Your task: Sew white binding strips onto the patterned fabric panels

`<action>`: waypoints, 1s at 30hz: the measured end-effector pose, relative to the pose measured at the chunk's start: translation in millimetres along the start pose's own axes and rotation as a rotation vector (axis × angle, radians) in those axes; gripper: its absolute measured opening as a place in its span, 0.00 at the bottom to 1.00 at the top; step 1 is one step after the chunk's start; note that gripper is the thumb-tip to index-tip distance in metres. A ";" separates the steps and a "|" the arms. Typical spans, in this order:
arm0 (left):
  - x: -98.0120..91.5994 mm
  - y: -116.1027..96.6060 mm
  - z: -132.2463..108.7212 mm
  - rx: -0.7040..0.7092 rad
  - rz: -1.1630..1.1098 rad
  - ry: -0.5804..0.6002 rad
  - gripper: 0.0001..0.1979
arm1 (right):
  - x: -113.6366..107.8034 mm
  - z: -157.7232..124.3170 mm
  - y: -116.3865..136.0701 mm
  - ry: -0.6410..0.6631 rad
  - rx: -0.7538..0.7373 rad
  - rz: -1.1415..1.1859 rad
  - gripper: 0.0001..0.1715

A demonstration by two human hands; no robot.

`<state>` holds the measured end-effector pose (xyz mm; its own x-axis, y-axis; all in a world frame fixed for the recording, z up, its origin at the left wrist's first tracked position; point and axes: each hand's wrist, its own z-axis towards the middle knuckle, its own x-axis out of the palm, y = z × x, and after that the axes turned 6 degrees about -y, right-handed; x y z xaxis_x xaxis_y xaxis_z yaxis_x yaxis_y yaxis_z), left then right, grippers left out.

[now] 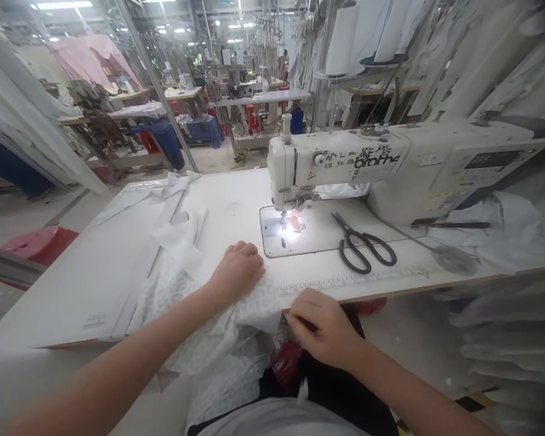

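A pale, lightly patterned piece of fabric lies over the front edge of the sewing table and hangs down onto my lap. My left hand rests on its upper part on the tabletop, fingers curled down into the cloth. Just past the table's front edge, my right hand is closed, thumb and fingers drawn together beside the cloth's right corner. What lies between those fingers, if anything, is hidden. Ahead stands a white sewing machine, its lamp lighting the needle plate, where a small pink piece sits.
Black-handled scissors lie right of the needle plate, above a ruler strip along the front edge. More white cloth is at the table's left, and a crumpled white bundle at its right. Thread cones stand behind.
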<state>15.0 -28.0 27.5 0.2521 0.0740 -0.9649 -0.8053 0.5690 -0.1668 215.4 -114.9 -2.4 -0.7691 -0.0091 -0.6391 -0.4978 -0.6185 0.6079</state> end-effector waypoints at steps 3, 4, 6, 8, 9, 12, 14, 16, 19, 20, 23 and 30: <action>-4.8 -4.8 -5.3 -0.005 0.009 0.067 0.09 | 10.7 -2.0 1.1 0.049 -0.165 -0.031 0.19; -3.5 -5.8 -5.5 -0.046 -0.023 0.052 0.10 | 13.3 -3.9 -0.8 0.079 -0.206 -0.056 0.23; 3.0 -6.5 -2.7 -0.155 -0.107 -0.010 0.12 | 17.4 -9.0 -4.3 0.105 -0.234 -0.094 0.26; 11.4 -6.9 2.0 -0.238 -0.189 -0.073 0.14 | 18.4 -14.1 -5.7 0.108 -0.224 -0.081 0.27; 14.8 -8.3 3.7 -0.250 -0.211 -0.085 0.14 | 17.2 -15.8 -5.4 0.106 -0.211 -0.052 0.27; 16.8 -22.2 0.5 -0.321 -0.511 -0.110 0.14 | 5.0 -14.2 -2.2 0.024 -0.053 0.078 0.27; 10.5 -39.4 -8.2 -0.408 -0.868 -0.132 0.12 | -8.0 -6.8 1.8 -0.105 0.140 0.159 0.24; 0.8 -57.5 -18.5 -0.449 -1.088 -0.149 0.10 | -21.1 4.1 7.0 -0.184 0.311 0.259 0.20; -11.9 -75.7 -30.4 -0.396 -1.046 -0.163 0.05 | -34.1 19.0 15.5 -0.124 0.460 0.459 0.08; -14.6 -78.7 -33.6 -0.382 -1.038 -0.162 0.04 | -36.3 21.8 18.4 -0.097 0.482 0.519 0.06; -18.3 -82.8 -43.8 -0.368 -1.189 -0.093 0.03 | -38.5 21.3 26.9 -0.025 0.500 0.735 0.09; -21.8 -102.4 -74.7 -0.269 -1.737 0.383 0.06 | -16.3 -13.1 29.8 0.223 0.643 1.233 0.24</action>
<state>52.0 -149.0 50.5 0.7225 -0.5969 0.3489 0.1514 -0.3557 -0.9222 218.3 -143.4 20.0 -0.7907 -0.4348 0.4309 0.2993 0.3394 0.8918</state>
